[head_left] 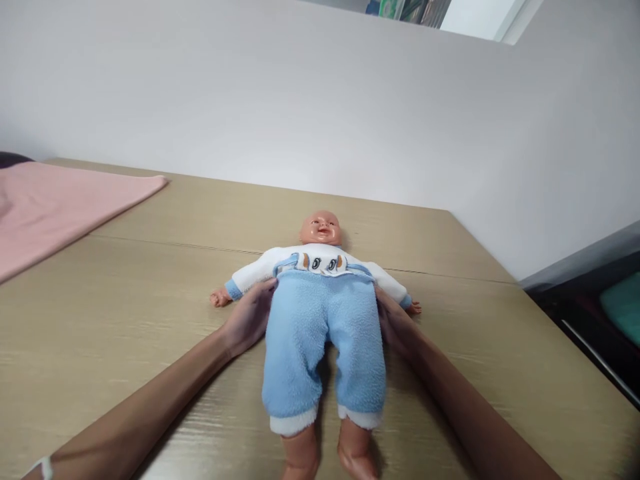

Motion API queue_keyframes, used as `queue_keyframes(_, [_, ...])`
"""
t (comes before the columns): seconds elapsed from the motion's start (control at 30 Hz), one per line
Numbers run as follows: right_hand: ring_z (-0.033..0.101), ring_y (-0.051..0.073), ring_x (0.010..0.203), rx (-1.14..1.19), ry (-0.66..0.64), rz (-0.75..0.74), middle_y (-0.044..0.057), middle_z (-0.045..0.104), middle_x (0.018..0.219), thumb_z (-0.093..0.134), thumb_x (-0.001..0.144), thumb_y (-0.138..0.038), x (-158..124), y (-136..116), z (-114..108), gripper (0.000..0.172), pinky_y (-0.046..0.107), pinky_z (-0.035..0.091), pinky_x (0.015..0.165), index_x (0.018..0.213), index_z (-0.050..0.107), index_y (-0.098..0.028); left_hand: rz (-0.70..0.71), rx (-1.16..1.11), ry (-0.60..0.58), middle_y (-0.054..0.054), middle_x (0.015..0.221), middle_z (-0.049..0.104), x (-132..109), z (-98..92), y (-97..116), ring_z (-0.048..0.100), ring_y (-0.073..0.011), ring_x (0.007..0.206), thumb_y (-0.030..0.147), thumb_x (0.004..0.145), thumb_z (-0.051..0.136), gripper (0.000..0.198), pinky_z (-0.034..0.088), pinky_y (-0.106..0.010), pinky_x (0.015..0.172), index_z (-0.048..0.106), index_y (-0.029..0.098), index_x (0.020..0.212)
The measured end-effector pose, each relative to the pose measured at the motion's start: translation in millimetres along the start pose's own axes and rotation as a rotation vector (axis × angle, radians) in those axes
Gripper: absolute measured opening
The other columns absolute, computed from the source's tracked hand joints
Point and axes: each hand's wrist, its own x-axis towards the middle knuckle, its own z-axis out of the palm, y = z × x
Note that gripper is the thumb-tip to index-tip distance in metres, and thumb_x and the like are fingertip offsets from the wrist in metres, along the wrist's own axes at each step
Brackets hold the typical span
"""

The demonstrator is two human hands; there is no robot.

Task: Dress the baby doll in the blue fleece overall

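Note:
A baby doll (321,230) lies on its back on the table, face up, head toward the wall and feet toward me. It wears a white long-sleeved top (257,267) with blue cuffs and fuzzy light-blue pants (325,313) with white hems. Blue straps and a face-like pattern show at the chest. My left hand (253,313) grips the doll's waist on the left side, its fingertips hidden by the pants. On the opposite side my right hand (395,321) holds the waist, with most fingers tucked out of sight. The doll's arms are spread outward.
A pink cloth (65,207) lies flat on the wooden table (165,320) at the left. Beyond the table's far edge rises a pale wall (280,100) with an opening at the top. Dark furniture holding something green (623,303) stands past the right edge.

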Motion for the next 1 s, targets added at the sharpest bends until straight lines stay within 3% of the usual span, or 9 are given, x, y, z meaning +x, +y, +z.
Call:
queue_keyframes(0.1, [0.08, 0.034, 0.108, 0.028, 0.019, 0.01, 0.005, 0.086, 0.099, 0.083, 0.084, -0.076, -2.0, -1.1, 6.1, 0.05, 0.045, 0.068, 0.088, 0.106, 0.079, -0.031, 0.0, -0.078, -0.048, -0.007, 0.105, 0.084, -2.3, -3.0, 2.6, 0.081, -0.0305, 0.101, 0.024, 0.086, 0.071, 0.022, 0.067, -0.044, 0.093, 0.076, 0.021, 0.107])
queue_keyframes(0.2, [0.081, 0.033, 0.104, 0.075, 0.048, 0.049, 0.005, 0.087, 0.099, 0.083, 0.083, -0.076, -5.5, -0.4, 17.3, 0.049, 0.044, 0.069, 0.089, 0.1, 0.079, -0.03, -0.038, -0.138, 0.031, -0.001, 0.09, 0.081, -4.3, -4.5, 0.7, 0.078, -0.0195, 0.079, 0.015, 0.087, 0.075, 0.018, 0.066, -0.031, 0.079, 0.074, 0.022, 0.104])
queue_keyframes(0.27, [0.082, 0.033, 0.099, 0.08, 0.045, 0.05, 0.005, 0.087, 0.094, 0.078, 0.083, -0.082, -7.6, 0.7, 23.7, 0.053, 0.045, 0.069, 0.086, 0.094, 0.078, -0.03, -0.064, -0.178, 0.073, 0.0, 0.083, 0.079, -4.8, -4.6, -1.8, 0.077, -0.0183, 0.073, 0.016, 0.089, 0.078, 0.015, 0.068, -0.03, 0.079, 0.074, 0.022, 0.102])
queue_keyframes(0.4, [0.081, 0.034, 0.089, 0.145, 0.069, 0.043, 0.004, 0.083, 0.08, 0.079, 0.08, -0.079, -9.3, 1.8, 26.7, 0.05, 0.045, 0.067, 0.075, 0.085, 0.075, -0.03, -0.105, -0.192, 0.119, -0.002, 0.076, 0.078, -4.2, -3.0, -6.0, 0.082, -0.0253, 0.079, 0.021, 0.089, 0.08, 0.011, 0.071, -0.04, 0.092, 0.073, 0.02, 0.097])
queue_keyframes(0.53, [0.08, 0.034, 0.087, 0.203, 0.086, 0.047, 0.004, 0.083, 0.079, 0.083, 0.077, -0.069, -8.6, 1.1, 24.9, 0.043, 0.044, 0.066, 0.075, 0.077, 0.072, -0.028, -0.099, -0.17, 0.116, -0.006, 0.078, 0.081, -3.5, -0.4, -6.2, 0.085, -0.0315, 0.093, 0.023, 0.088, 0.08, 0.009, 0.072, -0.043, 0.096, 0.072, 0.02, 0.092])
queue_keyframes(0.63, [0.08, 0.031, 0.089, 0.287, 0.11, 0.044, 0.002, 0.086, 0.088, 0.091, 0.074, -0.065, -8.5, 1.2, 27.7, 0.042, 0.041, 0.067, 0.08, 0.088, 0.078, -0.028, -0.101, -0.171, 0.111, -0.008, 0.085, 0.084, -4.4, 1.3, -3.7, 0.086, -0.0315, 0.098, 0.022, 0.094, 0.075, 0.007, 0.072, -0.042, 0.097, 0.074, 0.018, 0.1])
queue_keyframes(0.77, [0.081, 0.031, 0.095, 0.376, 0.104, 0.073, 0.001, 0.087, 0.095, 0.098, 0.071, -0.064, -9.0, 1.6, 31.9, 0.056, 0.041, 0.067, 0.083, 0.109, 0.082, -0.027, -0.159, -0.256, 0.151, -0.012, 0.092, 0.086, -5.7, 4.8, 0.9, 0.086, -0.0293, 0.097, 0.018, 0.107, 0.059, 0.02, 0.071, -0.041, 0.096, 0.076, 0.012, 0.117])
queue_keyframes(0.87, [0.081, 0.033, 0.098, 0.366, 0.095, 0.058, 0.003, 0.086, 0.093, 0.097, 0.073, -0.069, -8.8, 0.7, 32.7, 0.056, 0.043, 0.068, 0.083, 0.107, 0.082, -0.026, -0.162, -0.251, 0.135, -0.012, 0.099, 0.087, -5.3, 8.5, 3.7, 0.085, -0.0293, 0.099, 0.018, 0.107, 0.06, 0.021, 0.071, -0.04, 0.097, 0.077, 0.012, 0.118])
queue_keyframes(1.0, [0.08, 0.035, 0.098, 0.344, 0.077, 0.042, 0.004, 0.085, 0.09, 0.094, 0.077, -0.072, -9.3, -1.9, 33.3, 0.052, 0.045, 0.068, 0.084, 0.1, 0.083, -0.027, -0.058, -0.196, 0.098, -0.009, 0.108, 0.088, -3.0, 11.1, 5.9, 0.084, -0.0305, 0.107, 0.018, 0.101, 0.072, 0.018, 0.069, -0.041, 0.102, 0.078, 0.014, 0.118])
